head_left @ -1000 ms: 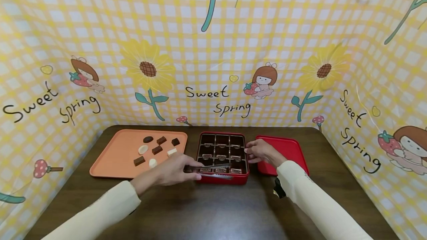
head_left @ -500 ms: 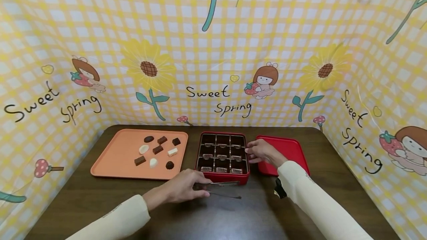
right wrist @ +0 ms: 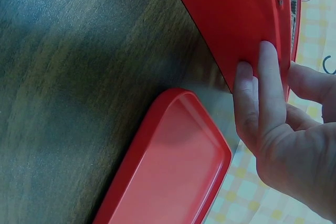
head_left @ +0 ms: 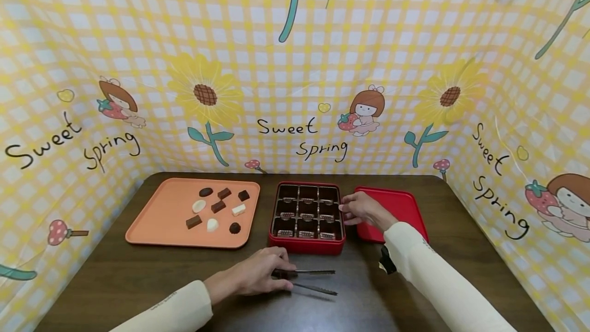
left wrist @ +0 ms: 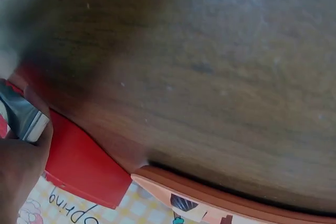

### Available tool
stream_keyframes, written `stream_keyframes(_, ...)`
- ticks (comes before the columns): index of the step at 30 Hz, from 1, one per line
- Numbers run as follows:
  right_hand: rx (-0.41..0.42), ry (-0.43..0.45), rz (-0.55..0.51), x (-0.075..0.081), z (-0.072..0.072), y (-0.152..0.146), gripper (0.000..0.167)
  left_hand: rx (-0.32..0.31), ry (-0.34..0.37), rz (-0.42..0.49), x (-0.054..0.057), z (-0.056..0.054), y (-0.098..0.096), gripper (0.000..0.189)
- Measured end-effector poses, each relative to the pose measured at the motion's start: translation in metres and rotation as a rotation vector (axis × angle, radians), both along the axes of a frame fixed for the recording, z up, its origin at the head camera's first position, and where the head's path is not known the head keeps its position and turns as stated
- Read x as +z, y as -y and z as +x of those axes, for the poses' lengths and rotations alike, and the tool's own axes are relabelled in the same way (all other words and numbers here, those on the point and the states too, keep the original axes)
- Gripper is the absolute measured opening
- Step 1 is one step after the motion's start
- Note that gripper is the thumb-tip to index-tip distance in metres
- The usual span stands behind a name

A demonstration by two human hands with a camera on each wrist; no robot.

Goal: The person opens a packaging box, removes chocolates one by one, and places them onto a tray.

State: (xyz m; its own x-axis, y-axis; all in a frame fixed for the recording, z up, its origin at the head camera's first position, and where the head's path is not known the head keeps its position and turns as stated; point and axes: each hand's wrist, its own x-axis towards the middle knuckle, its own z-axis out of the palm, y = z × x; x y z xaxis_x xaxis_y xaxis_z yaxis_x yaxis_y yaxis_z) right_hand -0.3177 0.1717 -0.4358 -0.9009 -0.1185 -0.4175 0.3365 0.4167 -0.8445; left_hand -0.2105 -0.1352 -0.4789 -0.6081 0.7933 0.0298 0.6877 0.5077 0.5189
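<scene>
My left hand [head_left: 260,273] holds metal tongs [head_left: 318,272] low over the table, in front of the box. The tongs' two arms are spread, with nothing between their tips. In the left wrist view, the metal end of the tongs [left wrist: 23,119] pokes out of that hand. A red box [head_left: 306,247] stands mid-table, a dark plastic insert [head_left: 308,211] dividing it into several compartments. At its right side is my right hand [head_left: 364,209]. The right wrist view shows extended fingers [right wrist: 270,87] touching the box's outer wall, the thumb at the rim.
An orange tray [head_left: 156,219] lies left of the box. On it are several chocolates, among them a dark round one [head_left: 235,228] and a white one [head_left: 212,225]. A red lid [head_left: 396,209] lies right of the box. A printed cloth [head_left: 286,81] surrounds the table.
My left hand has moved with the tongs from over the box's front edge toward me, and the tongs' arms stand wider apart. The right hand has stayed at the box.
</scene>
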Motion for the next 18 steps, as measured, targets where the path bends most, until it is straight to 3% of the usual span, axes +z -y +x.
stream_keyframes(18, 0.018, -0.009, 0.001, 0.0, -0.002, 0.008, 0.051, 0.047, -0.059, 0.008, -0.015, 0.011, 0.004, 0.044)
